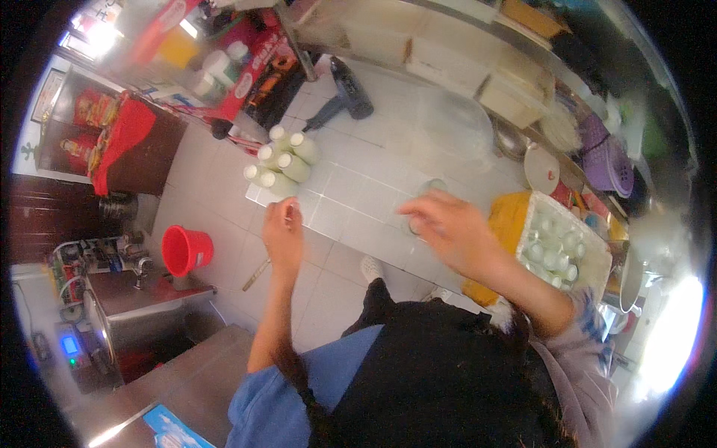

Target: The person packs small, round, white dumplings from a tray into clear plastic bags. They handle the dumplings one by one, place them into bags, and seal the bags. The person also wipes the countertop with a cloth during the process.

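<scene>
My left hand (pixel 283 232) is raised at the front left corner of the tiled table (pixel 353 193), its fingers curled. Whether anything small is in it cannot be made out. Just beyond it stand several capped bottles (pixel 288 162) of pale, whitish content, grouped upright. My right hand (pixel 456 229), blurred, reaches over the right part of the tabletop with its fingers pointing left. A pale greenish glass item (pixel 435 184) shows partly around its fingers; the hand covers the rest, so a grip is not clear. Right of that hand, a foam box (pixel 596 252) contains several similar bottles (pixel 552 246).
A dark hair dryer (pixel 347 92) lies at the table's far side. Yellow cloth or covering (pixel 507 215) hangs on the foam box. Plastic tubs (pixel 512 101) line the back shelf. To the left are a red bucket (pixel 187 250) and a metal sink (pixel 151 297).
</scene>
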Motion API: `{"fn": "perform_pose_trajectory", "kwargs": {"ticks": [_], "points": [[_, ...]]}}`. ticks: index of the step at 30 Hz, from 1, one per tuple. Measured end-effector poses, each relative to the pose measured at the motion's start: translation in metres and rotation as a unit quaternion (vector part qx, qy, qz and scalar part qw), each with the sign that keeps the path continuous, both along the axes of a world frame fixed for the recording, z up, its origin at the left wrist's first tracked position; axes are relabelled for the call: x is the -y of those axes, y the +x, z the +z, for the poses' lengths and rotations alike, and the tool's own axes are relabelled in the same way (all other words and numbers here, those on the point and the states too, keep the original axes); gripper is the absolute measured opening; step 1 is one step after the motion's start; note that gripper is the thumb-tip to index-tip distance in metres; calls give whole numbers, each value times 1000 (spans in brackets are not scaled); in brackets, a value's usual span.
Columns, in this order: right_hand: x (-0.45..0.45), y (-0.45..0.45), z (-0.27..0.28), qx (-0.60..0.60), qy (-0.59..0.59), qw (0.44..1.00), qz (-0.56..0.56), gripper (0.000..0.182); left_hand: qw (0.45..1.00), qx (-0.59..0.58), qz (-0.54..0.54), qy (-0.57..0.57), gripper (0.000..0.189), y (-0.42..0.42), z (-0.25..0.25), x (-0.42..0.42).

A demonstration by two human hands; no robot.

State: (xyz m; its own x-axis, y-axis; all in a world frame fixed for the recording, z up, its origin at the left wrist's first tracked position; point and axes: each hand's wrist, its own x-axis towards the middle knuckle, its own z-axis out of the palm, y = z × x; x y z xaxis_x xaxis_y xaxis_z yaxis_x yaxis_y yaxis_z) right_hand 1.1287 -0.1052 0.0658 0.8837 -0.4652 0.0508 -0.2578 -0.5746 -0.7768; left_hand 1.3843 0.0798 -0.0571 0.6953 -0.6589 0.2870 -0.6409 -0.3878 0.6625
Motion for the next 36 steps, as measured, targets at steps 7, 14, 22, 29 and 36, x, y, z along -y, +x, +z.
{"fn": "perform_pose_trajectory", "kwargs": {"ticks": [7, 14, 22, 29, 36], "points": [[-31, 258, -141, -109, -54, 993, 6, 20, 969, 197, -10, 146, 47, 118, -69, -11], [-42, 331, -210, -97, -208, 973, 12, 20, 976, 113, 8, 185, 56, 120, -60, 2], [-29, 314, -192, -48, -56, 997, -28, 21, 988, 55, -61, 131, 53, 134, -74, 7], [-5, 170, -98, -28, -109, 994, -5, 58, 965, 121, -170, 161, 43, 62, 38, 19], [28, -129, 51, 20, -125, 979, -162, 50, 947, 77, -280, 135, 44, -107, 189, 97]]}}
